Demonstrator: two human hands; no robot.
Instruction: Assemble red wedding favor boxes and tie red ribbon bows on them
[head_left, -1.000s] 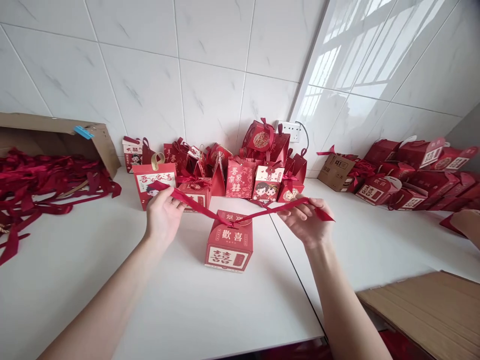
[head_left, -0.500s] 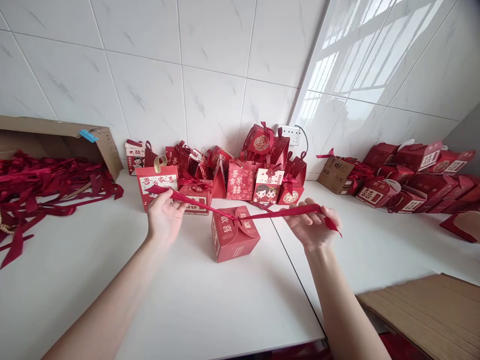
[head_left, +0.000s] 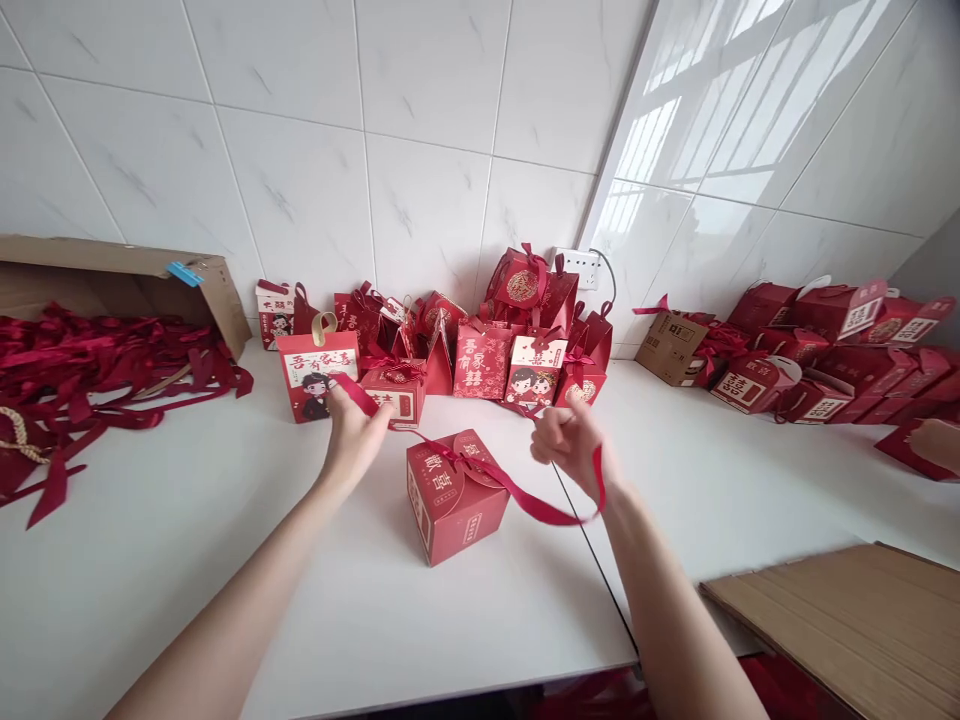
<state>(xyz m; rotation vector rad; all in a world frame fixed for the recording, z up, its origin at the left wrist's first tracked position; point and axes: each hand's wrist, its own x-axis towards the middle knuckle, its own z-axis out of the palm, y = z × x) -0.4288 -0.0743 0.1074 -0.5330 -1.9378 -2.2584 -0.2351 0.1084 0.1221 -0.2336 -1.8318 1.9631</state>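
A red gift box (head_left: 469,522) with overlapping curved top flaps and pale characters stands on the white table. A dark red ribbon (head_left: 546,512) passes through its top, where the flaps meet. My left hand (head_left: 351,432) pinches one ribbon end, to the left of the box and a little beyond it. To the right, my right hand (head_left: 574,445) has curled fingers, and the other ribbon length loops slackly up to it. The exact grip on that end is partly hidden.
Finished-looking red boxes (head_left: 480,362) line the wall. At left a cardboard carton (head_left: 225,300) lies with red ribbons (head_left: 127,355) spilling out. More red boxes (head_left: 840,370) are stacked at right, near a small brown carton (head_left: 670,348). A cardboard sheet (head_left: 832,620) lies at front right.
The ribbon was stretched nearly straight between both hands; now its right side sags in a loop. The box has shifted nearer and slightly left. My right hand has moved left and its fingers have curled.
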